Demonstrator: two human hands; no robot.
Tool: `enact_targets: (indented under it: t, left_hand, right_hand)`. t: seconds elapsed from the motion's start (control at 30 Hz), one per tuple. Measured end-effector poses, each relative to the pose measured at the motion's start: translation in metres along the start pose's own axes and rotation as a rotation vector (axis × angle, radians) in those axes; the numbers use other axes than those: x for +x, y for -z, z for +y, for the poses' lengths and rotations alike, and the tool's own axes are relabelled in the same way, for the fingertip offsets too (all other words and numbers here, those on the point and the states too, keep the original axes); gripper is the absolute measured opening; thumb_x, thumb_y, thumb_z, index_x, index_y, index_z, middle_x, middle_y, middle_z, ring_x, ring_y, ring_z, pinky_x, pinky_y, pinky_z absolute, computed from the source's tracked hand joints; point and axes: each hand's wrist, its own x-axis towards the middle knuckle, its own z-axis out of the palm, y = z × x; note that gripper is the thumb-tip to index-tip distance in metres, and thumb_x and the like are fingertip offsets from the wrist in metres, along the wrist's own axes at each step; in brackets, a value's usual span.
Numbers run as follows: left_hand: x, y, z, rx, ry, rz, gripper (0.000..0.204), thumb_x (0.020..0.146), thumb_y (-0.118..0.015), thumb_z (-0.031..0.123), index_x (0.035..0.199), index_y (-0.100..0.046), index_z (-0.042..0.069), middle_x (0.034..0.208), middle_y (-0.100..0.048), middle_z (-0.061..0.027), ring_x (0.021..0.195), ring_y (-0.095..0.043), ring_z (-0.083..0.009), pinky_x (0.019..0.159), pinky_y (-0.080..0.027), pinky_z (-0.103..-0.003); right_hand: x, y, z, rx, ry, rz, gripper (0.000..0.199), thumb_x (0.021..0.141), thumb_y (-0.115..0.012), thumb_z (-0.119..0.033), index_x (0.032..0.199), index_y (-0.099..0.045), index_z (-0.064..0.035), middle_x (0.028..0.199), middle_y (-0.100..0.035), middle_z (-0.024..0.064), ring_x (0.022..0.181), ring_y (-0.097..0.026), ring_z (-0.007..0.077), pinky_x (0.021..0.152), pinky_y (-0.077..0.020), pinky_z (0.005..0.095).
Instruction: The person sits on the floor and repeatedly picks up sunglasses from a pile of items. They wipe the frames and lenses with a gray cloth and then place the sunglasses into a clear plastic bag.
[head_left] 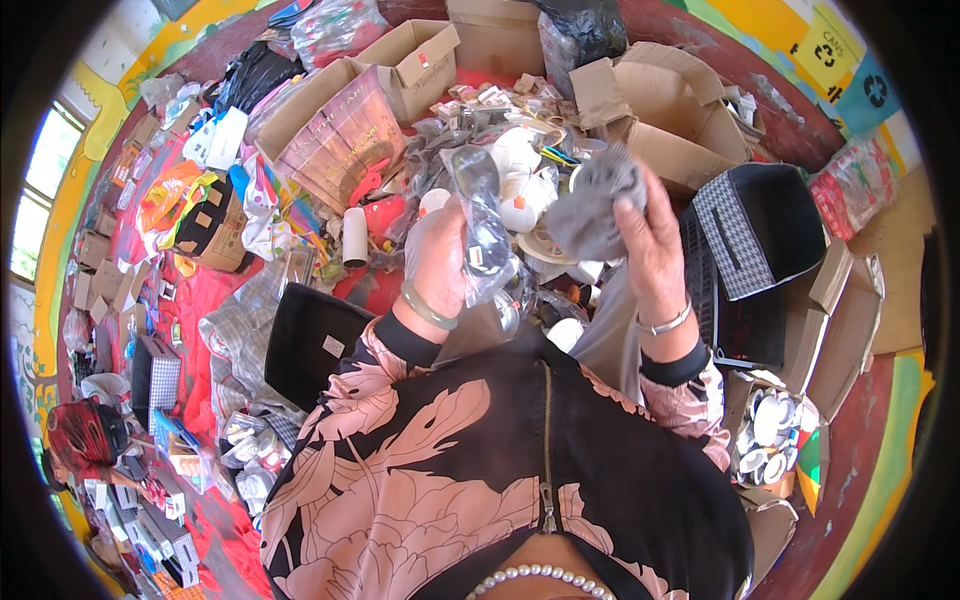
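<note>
My left hand [438, 262] is raised and closed around a clear crinkled plastic bag [485, 230] that hangs from my fingers, with a small label showing inside. My right hand [652, 240] holds a grey crumpled bundle of soft material [592, 205] at the same height, about a hand's width to the right of the bag. Both wrists wear bangles. Below and behind my hands lies a heap of mixed waste [510, 150]: white cups, wrappers and paper scraps.
Open cardboard boxes [665, 110] stand at the back and right. A black checked box [760, 230] sits to the right, a black bin [310, 340] to the left. A box of white round lids [770, 440] is at the lower right. Bags and packaging cover the red floor [200, 290] on the left.
</note>
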Motion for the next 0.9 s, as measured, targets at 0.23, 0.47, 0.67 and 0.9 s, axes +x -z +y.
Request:
enact_targets:
  t: [0.23, 0.47, 0.67, 0.9]
  left_hand:
    - [-0.015, -0.001, -0.035, 0.878, -0.417, -0.186, 0.028, 0.096, -0.04, 0.02, 0.116, -0.051, 0.003, 0.099, -0.06, -0.0055, 0.086, -0.059, -0.0114, 0.076, -0.048, -0.025]
    - [-0.013, 0.009, -0.018, 0.067, 0.002, -0.048, 0.03, 0.095, -0.04, 0.02, 0.116, -0.05, 0.002, 0.106, -0.058, -0.0078, 0.096, -0.057, -0.0155, 0.082, -0.046, -0.027]
    - [0.009, 0.014, 0.004, 0.166, -0.224, 0.077, 0.029, 0.096, -0.043, 0.018, 0.118, -0.05, 0.0, 0.105, -0.058, -0.0047, 0.09, -0.057, -0.0112, 0.077, -0.047, -0.024]
    - [-0.001, -0.016, -0.032, 0.453, -0.213, -0.131, 0.043, 0.094, -0.034, 0.002, 0.136, -0.03, -0.004, 0.134, -0.041, -0.0122, 0.119, -0.043, -0.0164, 0.102, -0.031, -0.026]
  right_hand:
    - [0.013, -0.058, 0.017, -0.642, 0.235, -0.175, 0.049, 0.079, -0.06, -0.012, 0.126, -0.048, -0.0124, 0.129, -0.048, 0.0142, 0.118, -0.046, 0.0336, 0.094, -0.0384, 0.0376]
    - [-0.043, -0.059, 0.039, -0.613, 0.202, -0.407, 0.052, 0.071, -0.06, 0.003, 0.119, -0.055, -0.016, 0.134, -0.044, 0.0118, 0.124, -0.041, 0.0334, 0.094, -0.0357, 0.0411]
    - [-0.064, -0.028, 0.063, -0.155, -0.207, -0.413, 0.038, 0.082, -0.055, 0.0, 0.119, -0.053, -0.0097, 0.116, -0.057, 0.0122, 0.105, -0.057, 0.0273, 0.086, -0.0473, 0.0319]
    - [-0.022, -0.028, 0.06, 0.729, -0.428, 0.088, 0.045, 0.092, -0.051, -0.017, 0.134, -0.038, -0.0081, 0.122, -0.052, 0.0047, 0.106, -0.051, 0.014, 0.093, -0.0406, 0.0294]
